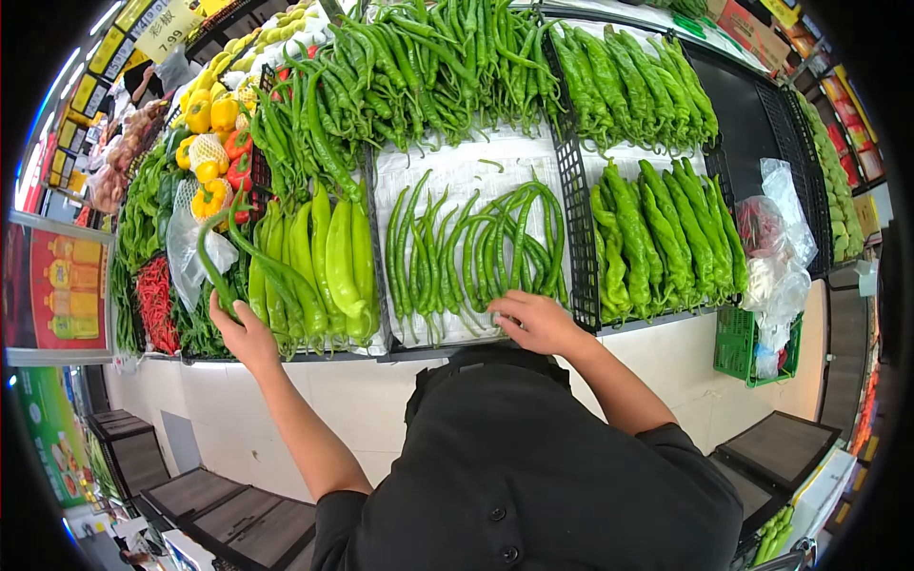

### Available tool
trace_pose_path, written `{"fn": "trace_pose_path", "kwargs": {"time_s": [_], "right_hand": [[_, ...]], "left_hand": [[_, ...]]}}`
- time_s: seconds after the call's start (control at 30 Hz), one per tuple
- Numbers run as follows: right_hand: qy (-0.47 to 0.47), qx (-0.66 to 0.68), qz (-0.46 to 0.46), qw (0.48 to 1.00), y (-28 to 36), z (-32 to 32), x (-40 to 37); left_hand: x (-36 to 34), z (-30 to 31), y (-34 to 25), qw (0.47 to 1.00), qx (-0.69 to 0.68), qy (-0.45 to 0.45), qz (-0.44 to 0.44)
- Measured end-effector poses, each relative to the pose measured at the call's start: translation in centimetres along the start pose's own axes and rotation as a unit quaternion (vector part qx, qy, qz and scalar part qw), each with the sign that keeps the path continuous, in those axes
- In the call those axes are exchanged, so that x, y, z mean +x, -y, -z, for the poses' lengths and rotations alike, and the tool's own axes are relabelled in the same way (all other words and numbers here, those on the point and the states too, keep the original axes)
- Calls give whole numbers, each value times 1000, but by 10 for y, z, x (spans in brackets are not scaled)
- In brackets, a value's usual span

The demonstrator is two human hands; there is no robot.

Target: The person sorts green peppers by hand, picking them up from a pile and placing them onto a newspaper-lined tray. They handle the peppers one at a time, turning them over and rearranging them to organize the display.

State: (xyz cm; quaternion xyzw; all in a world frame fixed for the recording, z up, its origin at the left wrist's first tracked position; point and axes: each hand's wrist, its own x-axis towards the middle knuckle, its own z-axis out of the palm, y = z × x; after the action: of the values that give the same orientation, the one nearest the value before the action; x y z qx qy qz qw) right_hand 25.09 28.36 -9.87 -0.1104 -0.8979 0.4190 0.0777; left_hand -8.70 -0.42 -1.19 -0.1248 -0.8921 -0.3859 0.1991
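Observation:
My left hand [246, 333] is closed round the lower end of a long curved green chili pepper [211, 262], at the front left of the display. A second curved chili [276, 269] lies beside it, over a row of broad light-green peppers [303, 257]. My right hand [535, 322] is palm down at the front edge of the white-lined crate, fingers curled at the tips of the thin green chilies [486, 247]. The fingers and thumb come together on a chili end there, partly covered by the hand. These chilies lie side by side, stems away from me.
A heap of long green chilies [428, 67] fills the back. Black crate walls [574, 219] divide off wrinkled green peppers [666, 238] on the right. Yellow peppers [211, 198], red chilies [157, 305] and a clear plastic bag [195, 247] are left. A green basket [735, 343] stands right.

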Motion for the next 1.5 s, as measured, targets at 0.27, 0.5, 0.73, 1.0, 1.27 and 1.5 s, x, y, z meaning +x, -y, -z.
{"fn": "trace_pose_path", "kwargs": {"time_s": [0.27, 0.5, 0.73, 1.0, 1.27, 1.5], "right_hand": [[3, -4, 35, 999, -1, -8, 4], [-2, 137, 28, 990, 14, -14, 17], [-25, 236, 12, 971, 38, -15, 41], [-13, 197, -41, 979, 21, -22, 10], [-22, 175, -32, 984, 8, -34, -6], [-27, 170, -29, 985, -8, -41, -7]], "left_hand": [[-18, -1, -44, 997, -63, -34, -36], [-73, -17, -80, 971, -211, 112, -13], [-158, -107, -106, 923, -197, 321, -76], [-174, -179, -86, 914, -155, 374, -19], [-187, -192, -77, 898, -45, 422, -114], [-184, -179, -74, 856, -95, 500, -93]]}}
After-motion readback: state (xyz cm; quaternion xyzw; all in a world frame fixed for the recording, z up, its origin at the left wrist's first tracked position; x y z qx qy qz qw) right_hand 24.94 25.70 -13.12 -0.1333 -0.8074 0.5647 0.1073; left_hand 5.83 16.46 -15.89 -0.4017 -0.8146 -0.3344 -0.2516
